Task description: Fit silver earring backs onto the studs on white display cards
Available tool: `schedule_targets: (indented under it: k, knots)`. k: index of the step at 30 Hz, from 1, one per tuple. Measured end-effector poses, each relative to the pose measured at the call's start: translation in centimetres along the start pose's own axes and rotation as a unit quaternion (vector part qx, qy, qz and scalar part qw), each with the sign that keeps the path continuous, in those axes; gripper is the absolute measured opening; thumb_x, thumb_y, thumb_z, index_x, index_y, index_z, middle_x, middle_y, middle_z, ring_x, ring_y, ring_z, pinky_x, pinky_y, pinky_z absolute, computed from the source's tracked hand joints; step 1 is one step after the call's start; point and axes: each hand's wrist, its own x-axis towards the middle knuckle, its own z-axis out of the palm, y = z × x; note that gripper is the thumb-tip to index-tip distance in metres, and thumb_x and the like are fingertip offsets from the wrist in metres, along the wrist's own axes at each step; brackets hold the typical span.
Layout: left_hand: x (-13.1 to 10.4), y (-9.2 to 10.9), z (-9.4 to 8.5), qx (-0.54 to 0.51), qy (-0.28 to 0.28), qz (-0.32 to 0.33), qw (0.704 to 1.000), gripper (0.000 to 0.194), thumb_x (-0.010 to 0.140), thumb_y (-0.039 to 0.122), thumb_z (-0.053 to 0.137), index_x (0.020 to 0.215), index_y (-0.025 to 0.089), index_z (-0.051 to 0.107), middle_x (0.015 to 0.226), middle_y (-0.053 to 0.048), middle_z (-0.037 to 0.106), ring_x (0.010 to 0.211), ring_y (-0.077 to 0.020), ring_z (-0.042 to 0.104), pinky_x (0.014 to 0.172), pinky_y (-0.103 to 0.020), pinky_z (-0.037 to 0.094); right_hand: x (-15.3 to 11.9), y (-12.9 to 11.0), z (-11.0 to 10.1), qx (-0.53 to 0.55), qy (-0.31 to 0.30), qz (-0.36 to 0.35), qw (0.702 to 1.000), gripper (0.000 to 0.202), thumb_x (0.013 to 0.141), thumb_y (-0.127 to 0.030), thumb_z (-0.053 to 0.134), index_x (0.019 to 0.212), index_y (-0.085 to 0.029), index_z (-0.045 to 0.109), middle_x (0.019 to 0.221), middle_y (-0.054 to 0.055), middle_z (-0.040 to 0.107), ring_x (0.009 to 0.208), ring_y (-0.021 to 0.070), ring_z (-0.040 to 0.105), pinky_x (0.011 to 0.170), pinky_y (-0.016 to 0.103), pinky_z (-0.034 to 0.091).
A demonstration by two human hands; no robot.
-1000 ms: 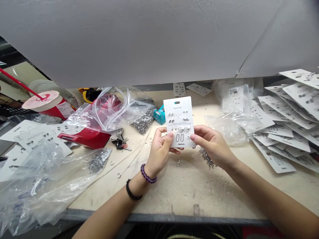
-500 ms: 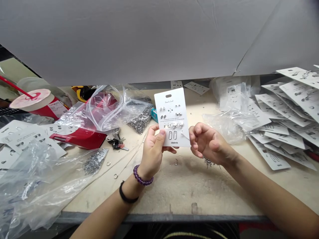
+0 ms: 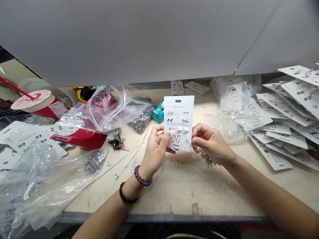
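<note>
A white earring card (image 3: 178, 123) stands upright in front of me, bearing studs, hoops, two oblong links and a small chain. My left hand (image 3: 159, 142) grips its lower left edge, thumb on the front. At the lower right edge, my right hand (image 3: 208, 141) has its thumb and index finger pinched by the end of the chain; what lies between them is too small to make out. Behind and below the right hand is a pile of small silver pieces (image 3: 206, 158). A loose hoop (image 3: 176, 162) lies on the table under the card.
Stacked earring cards (image 3: 279, 132) fill the right side, beside a clear bag (image 3: 224, 126). On the left are plastic bags (image 3: 50, 186), a red tray (image 3: 82, 137), keys (image 3: 116, 141) and a cup (image 3: 37, 103). A teal tape dispenser (image 3: 158, 114) stands behind the card.
The card has moved right and slightly down and turned more upright. My right hand's fingers have closed together near its lower right edge. More of the tape dispenser shows.
</note>
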Motion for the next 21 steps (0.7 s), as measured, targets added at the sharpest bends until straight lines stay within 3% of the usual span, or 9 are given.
schedule_targets:
  k: [5, 9, 12, 14, 16, 21]
  knots:
    - [0.2, 0.2, -0.1, 0.040, -0.015, -0.007, 0.999, 0.025, 0.081, 0.038, 0.051, 0.092, 0.019, 0.040, 0.082, -0.002, 0.064, 0.064, -0.0126, 0.062, 0.047, -0.022, 0.051, 0.1, 0.3, 0.2, -0.015, 0.053, 0.012, 0.998, 0.029, 0.067, -0.027, 0.071, 0.070, -0.017, 0.044, 0.061, -0.006, 0.054, 0.045, 0.0046, 0.050, 0.040, 0.016, 0.043]
    - [0.1, -0.1, -0.2, 0.078, -0.042, -0.006, 0.996, 0.026, 0.083, 0.040, 0.046, 0.096, 0.019, 0.040, 0.082, -0.004, 0.063, 0.063, -0.0134, 0.061, 0.049, -0.025, 0.051, 0.3, 0.6, 0.2, -0.043, 0.045, 0.033, 0.998, 0.027, 0.069, -0.031, 0.069, 0.082, -0.016, 0.051, 0.068, -0.001, 0.058, 0.049, 0.0061, 0.051, 0.040, 0.018, 0.043]
    - [0.0, -0.6, -0.5, 0.178, 0.021, 0.095, 0.979, 0.029, 0.082, 0.036, 0.050, 0.103, 0.019, 0.041, 0.103, -0.008, 0.056, 0.083, -0.0158, 0.059, 0.065, -0.031, 0.053, 0.3, 0.9, 0.1, -0.063, 0.042, 0.032, 0.997, 0.027, 0.068, -0.031, 0.069, 0.080, -0.015, 0.052, 0.068, -0.001, 0.059, 0.048, 0.0054, 0.050, 0.041, 0.018, 0.043]
    - [0.0, -0.7, -0.8, 0.266, 0.076, 0.227, 0.934, 0.036, 0.077, 0.028, 0.058, 0.108, 0.020, 0.041, 0.109, -0.008, 0.051, 0.096, -0.0170, 0.054, 0.080, -0.035, 0.049, 0.4, 1.0, 0.0, -0.068, 0.042, 0.023, 0.997, 0.025, 0.069, -0.031, 0.069, 0.078, -0.015, 0.052, 0.068, -0.001, 0.059, 0.047, 0.0053, 0.050, 0.042, 0.018, 0.044]
    - [-0.1, -0.4, -1.1, 0.334, 0.091, 0.338, 0.875, 0.045, 0.072, 0.019, 0.063, 0.111, 0.020, 0.040, 0.105, -0.006, 0.052, 0.099, -0.0176, 0.052, 0.086, -0.038, 0.045, 0.4, 1.1, 0.0, -0.073, 0.045, 0.010, 0.996, 0.025, 0.069, -0.030, 0.069, 0.078, -0.015, 0.052, 0.069, 0.000, 0.059, 0.049, 0.0058, 0.051, 0.042, 0.018, 0.044]
    - [-0.4, 1.1, -1.5, 0.424, 0.137, 0.500, 0.742, 0.056, 0.063, 0.009, 0.068, 0.110, 0.022, 0.042, 0.101, -0.005, 0.054, 0.100, -0.0205, 0.048, 0.087, -0.041, 0.043, 0.2, 1.2, 0.3, -0.083, 0.050, -0.013, 0.995, 0.023, 0.068, -0.027, 0.070, 0.074, -0.015, 0.051, 0.067, -0.001, 0.058, 0.050, 0.0063, 0.052, 0.042, 0.019, 0.045]
